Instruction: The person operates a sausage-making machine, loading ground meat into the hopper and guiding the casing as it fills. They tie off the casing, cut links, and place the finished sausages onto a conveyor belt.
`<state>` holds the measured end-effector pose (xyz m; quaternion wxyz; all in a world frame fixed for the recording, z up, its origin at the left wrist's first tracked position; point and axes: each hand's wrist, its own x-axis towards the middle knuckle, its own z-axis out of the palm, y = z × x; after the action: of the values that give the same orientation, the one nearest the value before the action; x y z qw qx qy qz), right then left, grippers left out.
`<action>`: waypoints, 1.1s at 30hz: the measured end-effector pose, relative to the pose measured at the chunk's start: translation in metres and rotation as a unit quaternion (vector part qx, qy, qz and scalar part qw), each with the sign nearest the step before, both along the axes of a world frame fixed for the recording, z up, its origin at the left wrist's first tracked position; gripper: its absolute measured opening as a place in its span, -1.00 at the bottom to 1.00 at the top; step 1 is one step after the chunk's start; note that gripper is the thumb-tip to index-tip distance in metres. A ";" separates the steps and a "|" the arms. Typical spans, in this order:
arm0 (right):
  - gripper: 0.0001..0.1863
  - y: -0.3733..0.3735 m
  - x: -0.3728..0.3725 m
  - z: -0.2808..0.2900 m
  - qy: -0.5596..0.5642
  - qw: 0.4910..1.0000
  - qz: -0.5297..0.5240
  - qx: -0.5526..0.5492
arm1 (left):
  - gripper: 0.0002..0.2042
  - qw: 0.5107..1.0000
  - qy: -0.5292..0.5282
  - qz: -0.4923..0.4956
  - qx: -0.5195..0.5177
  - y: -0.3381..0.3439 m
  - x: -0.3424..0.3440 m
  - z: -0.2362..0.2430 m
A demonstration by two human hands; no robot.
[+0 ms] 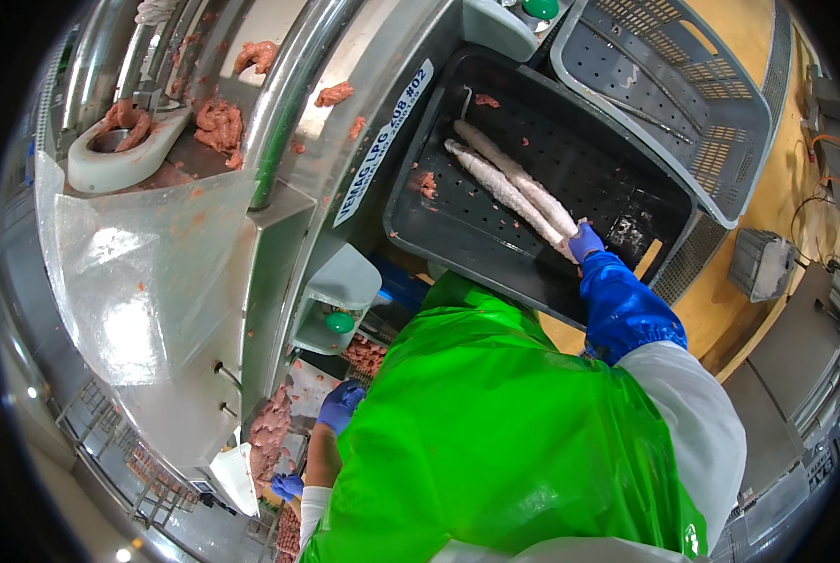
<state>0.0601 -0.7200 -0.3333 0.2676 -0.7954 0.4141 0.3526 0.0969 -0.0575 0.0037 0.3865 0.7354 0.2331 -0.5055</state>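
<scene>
My right hand (pixel 585 242), in a blue-purple glove with a blue sleeve, is closed round the near ends of two long, pale, wrinkled sausage casings (pixel 500 188). They lie side by side, slanting across a black perforated crate (pixel 420 239), their far ends toward its upper left. Part of the grip is hidden by the glove. Scraps of pink ground meat (pixel 426 184) lie in the crate near the casings. My left hand does not show. Two gloved hands at lower left, one with a bare forearm (pixel 324 455), appear to be a co-worker's.
A grey slotted crate (pixel 720 113) with metal rods stands beyond the black one. At left, a steel machine (pixel 298 84) carries meat lumps (pixel 218 131) and a white ring-shaped fitting (pixel 131 161). A green knob (pixel 339 323) sits near my green apron (pixel 495 413). Ground meat (pixel 270 436) lies below it.
</scene>
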 end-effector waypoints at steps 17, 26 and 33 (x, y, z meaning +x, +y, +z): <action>-0.30 -0.009 0.072 0.094 -0.094 0.993 -0.021 -0.062 | -0.74 0.994 -0.049 -0.092 0.013 -0.028 0.034 0.035; -0.57 -0.016 0.041 0.033 0.005 0.999 0.043 -0.025 | -0.80 0.998 -0.051 -0.024 0.000 -0.018 0.002 0.044; -0.57 0.001 0.093 0.109 -0.012 0.996 -0.034 0.085 | -0.78 0.993 -0.080 -0.090 0.010 -0.055 0.033 0.057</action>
<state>0.1535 -0.7190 -0.2244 0.3514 -0.7592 0.4063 0.3673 0.1294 -0.1128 0.0609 0.3491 0.7952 0.1395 -0.4757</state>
